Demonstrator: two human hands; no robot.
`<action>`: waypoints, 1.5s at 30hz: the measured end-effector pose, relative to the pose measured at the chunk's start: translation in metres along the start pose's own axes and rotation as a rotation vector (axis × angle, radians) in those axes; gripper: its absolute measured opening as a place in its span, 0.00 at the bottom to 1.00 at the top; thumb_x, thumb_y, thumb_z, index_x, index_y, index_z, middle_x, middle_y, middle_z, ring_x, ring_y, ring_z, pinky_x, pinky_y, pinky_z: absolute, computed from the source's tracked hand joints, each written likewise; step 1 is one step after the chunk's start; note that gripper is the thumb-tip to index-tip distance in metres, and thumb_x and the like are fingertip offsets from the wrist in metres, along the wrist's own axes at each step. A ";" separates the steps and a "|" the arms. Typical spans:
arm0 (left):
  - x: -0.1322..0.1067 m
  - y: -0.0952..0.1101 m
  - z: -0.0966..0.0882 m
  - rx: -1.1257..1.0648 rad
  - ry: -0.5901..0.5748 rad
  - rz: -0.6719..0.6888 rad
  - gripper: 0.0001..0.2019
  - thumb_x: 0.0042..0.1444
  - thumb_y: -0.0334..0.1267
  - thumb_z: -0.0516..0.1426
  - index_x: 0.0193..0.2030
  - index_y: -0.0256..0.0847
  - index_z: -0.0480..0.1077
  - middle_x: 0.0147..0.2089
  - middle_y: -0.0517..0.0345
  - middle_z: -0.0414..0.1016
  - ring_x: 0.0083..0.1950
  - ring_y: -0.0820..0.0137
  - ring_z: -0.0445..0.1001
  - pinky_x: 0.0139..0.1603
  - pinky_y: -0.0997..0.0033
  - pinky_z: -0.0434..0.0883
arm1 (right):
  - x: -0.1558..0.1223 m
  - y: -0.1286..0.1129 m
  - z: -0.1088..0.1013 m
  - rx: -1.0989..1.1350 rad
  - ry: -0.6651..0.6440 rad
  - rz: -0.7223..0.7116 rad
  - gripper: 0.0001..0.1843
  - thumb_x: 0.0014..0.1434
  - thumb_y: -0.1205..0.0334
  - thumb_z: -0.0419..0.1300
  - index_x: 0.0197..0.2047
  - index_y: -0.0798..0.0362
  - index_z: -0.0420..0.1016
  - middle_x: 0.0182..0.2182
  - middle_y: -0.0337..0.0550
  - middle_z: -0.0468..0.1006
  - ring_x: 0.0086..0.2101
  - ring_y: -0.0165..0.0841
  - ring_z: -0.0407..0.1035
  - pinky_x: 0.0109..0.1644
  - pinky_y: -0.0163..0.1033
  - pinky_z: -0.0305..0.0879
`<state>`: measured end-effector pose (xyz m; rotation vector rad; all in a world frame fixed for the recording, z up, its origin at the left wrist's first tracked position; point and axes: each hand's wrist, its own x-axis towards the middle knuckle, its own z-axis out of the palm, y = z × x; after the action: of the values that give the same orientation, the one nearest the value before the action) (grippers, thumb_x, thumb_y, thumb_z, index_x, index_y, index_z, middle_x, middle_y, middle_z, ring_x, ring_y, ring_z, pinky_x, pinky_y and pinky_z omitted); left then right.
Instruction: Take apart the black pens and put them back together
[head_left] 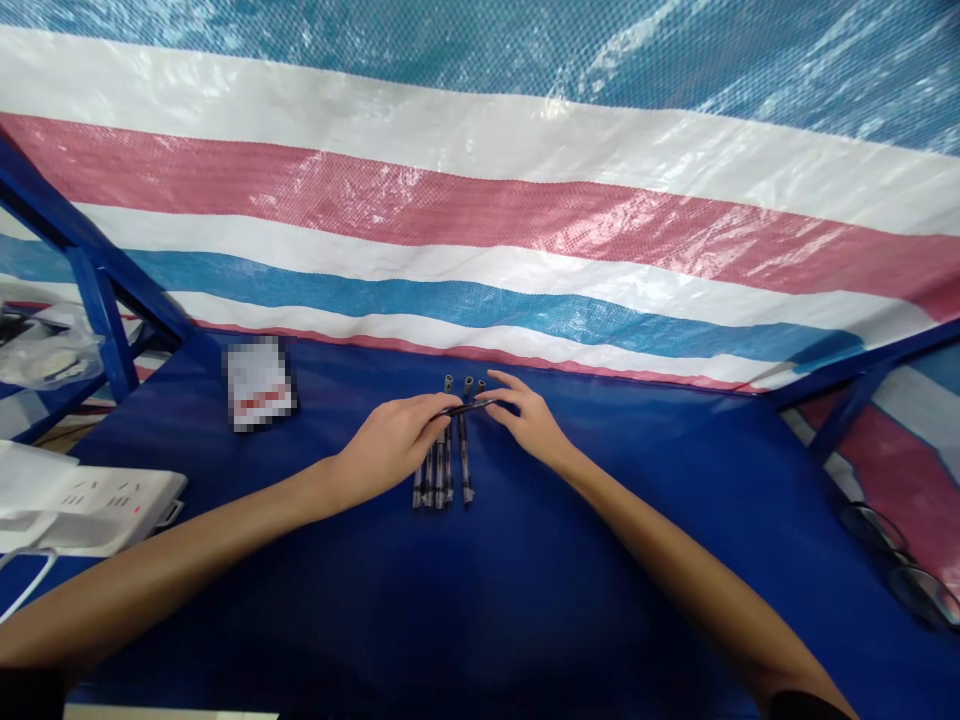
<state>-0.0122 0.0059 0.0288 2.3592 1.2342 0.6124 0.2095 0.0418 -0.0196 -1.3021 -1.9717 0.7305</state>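
Observation:
In the head view, my left hand (397, 435) is closed on a thin dark pen (469, 407), held nearly level above the table. The thumb and forefinger of my right hand (529, 420) meet at the pen's right end, while another finger stretches out beyond it. Under and beside my left hand lie several pens (439, 480) with clear and black barrels, roughly parallel. One more pen (466, 465) lies slightly apart to their right. Behind the hands are small dark round-ended pieces (448, 383); my fingers partly hide that spot, so whether they are loose caps or pen ends is unclear.
A blurred white and red pack (259, 385) lies on the blue table (450, 610) at the back left. A white power strip (112, 505) with a cable is at the left edge. Glasses (900, 565) rest far right. A striped sheet (480, 215) hangs behind, between blue frame bars (101, 320).

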 end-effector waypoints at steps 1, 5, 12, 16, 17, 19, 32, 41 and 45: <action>0.000 0.001 -0.001 -0.001 0.029 -0.008 0.15 0.65 0.39 0.46 0.53 0.43 0.69 0.50 0.56 0.76 0.49 0.66 0.74 0.50 0.66 0.70 | 0.002 0.002 0.001 -0.028 -0.051 0.001 0.13 0.59 0.63 0.57 0.46 0.49 0.78 0.60 0.45 0.66 0.61 0.39 0.59 0.64 0.51 0.52; 0.001 0.001 -0.004 -0.004 0.119 -0.001 0.14 0.65 0.42 0.49 0.47 0.41 0.73 0.43 0.57 0.78 0.41 0.69 0.75 0.42 0.72 0.70 | 0.003 0.000 0.003 -0.028 0.007 -0.024 0.13 0.58 0.64 0.58 0.46 0.52 0.77 0.51 0.47 0.75 0.56 0.38 0.65 0.62 0.49 0.56; 0.001 -0.002 -0.007 -0.072 0.315 0.118 0.12 0.62 0.40 0.54 0.45 0.38 0.76 0.37 0.56 0.77 0.29 0.77 0.70 0.29 0.77 0.66 | -0.013 -0.031 -0.021 0.319 0.212 -0.067 0.06 0.61 0.59 0.56 0.37 0.53 0.70 0.25 0.36 0.71 0.26 0.29 0.68 0.35 0.37 0.65; -0.003 0.000 -0.008 -0.055 0.398 0.218 0.11 0.62 0.39 0.54 0.45 0.39 0.76 0.38 0.55 0.77 0.31 0.77 0.72 0.30 0.78 0.68 | -0.026 -0.052 -0.034 0.529 0.135 -0.068 0.07 0.62 0.58 0.57 0.42 0.51 0.68 0.19 0.30 0.66 0.17 0.24 0.61 0.25 0.34 0.60; -0.003 0.001 -0.008 -0.041 0.408 0.227 0.12 0.62 0.39 0.54 0.45 0.39 0.76 0.38 0.55 0.77 0.31 0.76 0.72 0.31 0.78 0.69 | -0.028 -0.055 -0.036 0.573 0.100 -0.059 0.07 0.62 0.58 0.57 0.42 0.51 0.68 0.19 0.29 0.66 0.16 0.24 0.60 0.23 0.33 0.59; -0.004 0.003 -0.010 -0.017 0.413 0.232 0.12 0.63 0.38 0.53 0.45 0.38 0.76 0.38 0.54 0.77 0.32 0.76 0.73 0.33 0.77 0.70 | -0.030 -0.059 -0.037 0.634 0.042 -0.034 0.07 0.61 0.57 0.58 0.41 0.51 0.69 0.17 0.29 0.66 0.14 0.24 0.61 0.20 0.33 0.58; -0.007 0.006 -0.008 -0.090 0.504 0.247 0.07 0.58 0.38 0.59 0.39 0.39 0.77 0.37 0.56 0.78 0.36 0.74 0.75 0.34 0.76 0.74 | -0.031 -0.064 -0.034 0.612 0.119 -0.035 0.07 0.58 0.58 0.61 0.34 0.53 0.71 0.18 0.32 0.72 0.17 0.25 0.67 0.22 0.33 0.62; -0.006 0.006 -0.009 -0.061 0.489 0.271 0.08 0.61 0.38 0.56 0.42 0.40 0.76 0.40 0.55 0.79 0.39 0.72 0.76 0.42 0.72 0.75 | -0.033 -0.060 -0.031 0.606 0.088 -0.100 0.07 0.59 0.59 0.61 0.39 0.51 0.72 0.24 0.35 0.75 0.22 0.28 0.71 0.27 0.37 0.69; -0.005 0.006 -0.011 -0.053 0.479 0.227 0.09 0.61 0.37 0.55 0.45 0.41 0.75 0.41 0.56 0.79 0.41 0.72 0.76 0.45 0.71 0.74 | -0.034 -0.058 -0.032 0.649 0.122 -0.107 0.06 0.59 0.60 0.60 0.40 0.51 0.71 0.24 0.35 0.74 0.21 0.28 0.71 0.28 0.38 0.69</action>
<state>-0.0171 0.0000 0.0400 2.4037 1.1138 1.3275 0.2111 -0.0069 0.0369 -0.8187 -1.5032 1.0907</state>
